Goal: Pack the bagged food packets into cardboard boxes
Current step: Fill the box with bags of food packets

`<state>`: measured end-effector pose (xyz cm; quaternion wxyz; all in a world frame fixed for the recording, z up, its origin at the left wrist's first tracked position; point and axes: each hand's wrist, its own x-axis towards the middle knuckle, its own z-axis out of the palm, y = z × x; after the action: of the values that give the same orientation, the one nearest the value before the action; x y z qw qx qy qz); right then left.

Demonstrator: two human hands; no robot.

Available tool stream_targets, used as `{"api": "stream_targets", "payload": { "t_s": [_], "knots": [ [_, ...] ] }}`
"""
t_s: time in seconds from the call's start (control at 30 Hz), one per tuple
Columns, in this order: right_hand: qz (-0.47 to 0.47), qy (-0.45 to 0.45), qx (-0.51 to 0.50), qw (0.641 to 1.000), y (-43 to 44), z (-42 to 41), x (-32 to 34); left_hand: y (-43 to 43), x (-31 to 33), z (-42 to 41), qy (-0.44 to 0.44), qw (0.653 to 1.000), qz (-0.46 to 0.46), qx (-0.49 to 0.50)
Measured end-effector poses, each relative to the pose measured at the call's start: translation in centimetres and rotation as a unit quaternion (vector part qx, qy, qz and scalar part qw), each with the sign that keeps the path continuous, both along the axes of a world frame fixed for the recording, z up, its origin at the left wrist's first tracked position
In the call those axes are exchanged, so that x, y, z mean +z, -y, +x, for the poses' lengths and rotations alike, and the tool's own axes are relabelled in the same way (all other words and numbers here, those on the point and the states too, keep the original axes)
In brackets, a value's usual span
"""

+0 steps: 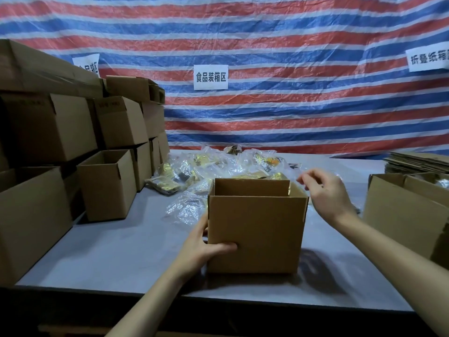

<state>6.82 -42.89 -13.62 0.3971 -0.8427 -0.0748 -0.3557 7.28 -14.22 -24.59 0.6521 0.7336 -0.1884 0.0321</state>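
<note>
Backdrop: striped tarp (pixel 291 113) hanging behind table (pixel 121 251).
Left hand (pixel 201 249): gripping cardboard box (pixel 255 232) — thumb on front.
Right hand (pixel 328 195): hovering beside its rim, fingers loose, empty.

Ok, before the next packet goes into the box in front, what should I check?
1. Open top on the box: ok, flaps stand up.
2. Box steadied: ok, the left hand grips its near left corner.
3. Supply in reach: ok, the packets lie heaped on the table just behind the box.
4. Packet in the right hand: cannot tell, it hovers past the box's right edge, fingertips blurred.
5. Room inside the box: cannot tell, interior hidden.
</note>
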Motion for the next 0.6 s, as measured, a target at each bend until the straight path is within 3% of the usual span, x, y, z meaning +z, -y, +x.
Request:
{"api": "stream_targets", "payload": {
  "t_s": [0.27, 0.47, 0.6],
  "knots": [
    [-0.078, -0.256, -0.203, 0.942, 9.6, 1.9, -10.3, -0.1, 0.2, -0.2, 0.003, 1.000, 0.015, 0.009],
    [-0.185, -0.327, -0.234, 0.897, 9.2, 2.8, -11.0, -0.3, 0.1, -0.3, 0.005, 1.000, 0.018, 0.013],
    [-0.188, -0.276, -0.245, 0.910, 9.0, 2.4, -11.2, -0.2, 0.0, -0.3, 0.000, 1.000, 0.010, 0.011]
  ]
}}
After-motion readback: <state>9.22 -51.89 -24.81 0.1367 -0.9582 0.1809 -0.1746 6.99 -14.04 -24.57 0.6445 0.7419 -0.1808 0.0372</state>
